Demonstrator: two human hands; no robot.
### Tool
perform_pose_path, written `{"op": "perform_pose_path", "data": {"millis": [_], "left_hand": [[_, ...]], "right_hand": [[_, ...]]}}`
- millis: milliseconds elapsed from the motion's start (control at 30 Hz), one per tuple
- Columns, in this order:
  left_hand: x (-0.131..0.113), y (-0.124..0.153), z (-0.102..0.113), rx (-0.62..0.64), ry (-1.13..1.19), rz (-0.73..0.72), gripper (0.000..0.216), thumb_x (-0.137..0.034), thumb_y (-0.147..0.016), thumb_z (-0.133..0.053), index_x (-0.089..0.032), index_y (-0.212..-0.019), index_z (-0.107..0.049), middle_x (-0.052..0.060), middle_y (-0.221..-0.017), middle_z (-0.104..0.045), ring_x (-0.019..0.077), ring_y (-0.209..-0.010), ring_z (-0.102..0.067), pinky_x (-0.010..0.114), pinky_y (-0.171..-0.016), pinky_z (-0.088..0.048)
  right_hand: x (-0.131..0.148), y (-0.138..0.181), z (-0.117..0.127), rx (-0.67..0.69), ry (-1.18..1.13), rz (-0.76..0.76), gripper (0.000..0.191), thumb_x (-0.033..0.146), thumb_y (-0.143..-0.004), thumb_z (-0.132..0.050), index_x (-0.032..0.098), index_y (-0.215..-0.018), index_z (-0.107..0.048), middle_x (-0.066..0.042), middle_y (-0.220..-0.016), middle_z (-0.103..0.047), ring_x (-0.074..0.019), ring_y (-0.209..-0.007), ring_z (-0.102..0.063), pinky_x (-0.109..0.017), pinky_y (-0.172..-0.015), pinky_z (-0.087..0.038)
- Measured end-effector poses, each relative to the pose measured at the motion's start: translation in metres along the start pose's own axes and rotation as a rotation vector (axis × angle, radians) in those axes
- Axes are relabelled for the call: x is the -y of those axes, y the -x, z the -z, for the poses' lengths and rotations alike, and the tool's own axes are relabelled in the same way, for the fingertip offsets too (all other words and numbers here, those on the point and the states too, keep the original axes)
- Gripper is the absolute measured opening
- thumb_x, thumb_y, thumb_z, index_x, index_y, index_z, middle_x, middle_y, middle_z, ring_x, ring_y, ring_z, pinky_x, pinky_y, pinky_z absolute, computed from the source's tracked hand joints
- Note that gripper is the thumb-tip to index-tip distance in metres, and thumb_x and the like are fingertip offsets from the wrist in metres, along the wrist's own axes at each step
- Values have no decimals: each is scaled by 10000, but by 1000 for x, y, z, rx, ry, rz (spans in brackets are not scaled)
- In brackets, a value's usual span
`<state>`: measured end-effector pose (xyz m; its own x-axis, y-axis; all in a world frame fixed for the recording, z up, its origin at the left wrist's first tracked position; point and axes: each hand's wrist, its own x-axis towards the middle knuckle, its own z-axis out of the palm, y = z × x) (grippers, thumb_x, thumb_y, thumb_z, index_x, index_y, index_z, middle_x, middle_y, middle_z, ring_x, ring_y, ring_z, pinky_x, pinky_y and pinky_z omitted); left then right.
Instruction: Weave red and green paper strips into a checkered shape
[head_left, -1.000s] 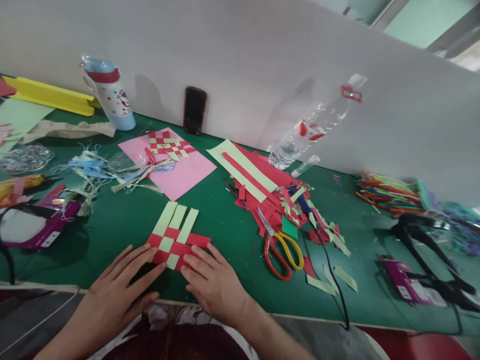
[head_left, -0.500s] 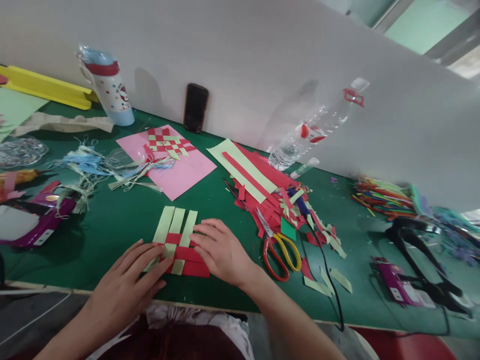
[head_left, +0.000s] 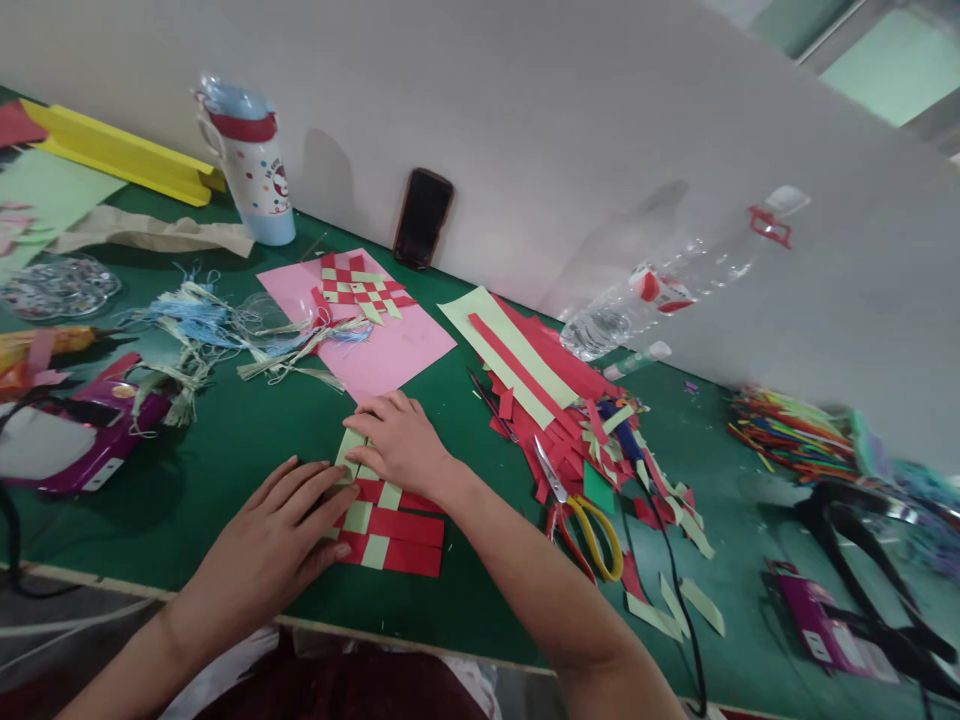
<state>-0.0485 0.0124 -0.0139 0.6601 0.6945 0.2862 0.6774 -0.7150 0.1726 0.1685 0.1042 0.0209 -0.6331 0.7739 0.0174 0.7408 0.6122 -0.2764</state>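
Note:
A woven paper piece (head_left: 405, 527) of red and pale green strips lies flat on the green table in front of me. My left hand (head_left: 281, 525) rests over its left edge, fingers stretched out and the thumb low on the weave. At the upper end of the upright pale green paper strips (head_left: 347, 450), my right hand (head_left: 401, 440) has its fingers bent over them with the thumb close by. That hand hides most of the strip tops. Red strips stick out to the right of the weave.
Scissors (head_left: 577, 515) lie to the right beside a heap of red and green scraps (head_left: 559, 445). Behind are pink paper (head_left: 412, 355) with a smaller woven piece, a phone (head_left: 424, 218), a flask (head_left: 255, 170) and a plastic bottle (head_left: 600, 335). Tassels (head_left: 195, 315) lie left.
My right hand has moved from the right side of the weave up to the tops of the green strips. My left hand stays at the left edge. The view has shifted slightly.

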Motion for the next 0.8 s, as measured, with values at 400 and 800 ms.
{"op": "perform_pose_path", "data": {"millis": [400,800], "left_hand": [[-16,-30,6,-1,-48,100,288,-387,-950,-631,-211,-1176,-669,148,-1177,-646,364,-1103,-583,602,-1017,-485],[-14,-24,4,3,-6,93,378,-488,-998,-536,-196,-1212,-646,173,-1214,-632,387,-1156,-584,677,-1073,-435]], "right_hand": [[-11,-2,-6,-17,-135,-10,402,447,-941,-760,266,-1293,-689,-56,-1352,-651,-273,-1260,-484,-437,-991,-435],[-15,0,4,-41,-141,15,458,462,-1006,-674,227,-1396,-626,-81,-1432,-619,-268,-1323,-476,-433,-1034,-466]]}}
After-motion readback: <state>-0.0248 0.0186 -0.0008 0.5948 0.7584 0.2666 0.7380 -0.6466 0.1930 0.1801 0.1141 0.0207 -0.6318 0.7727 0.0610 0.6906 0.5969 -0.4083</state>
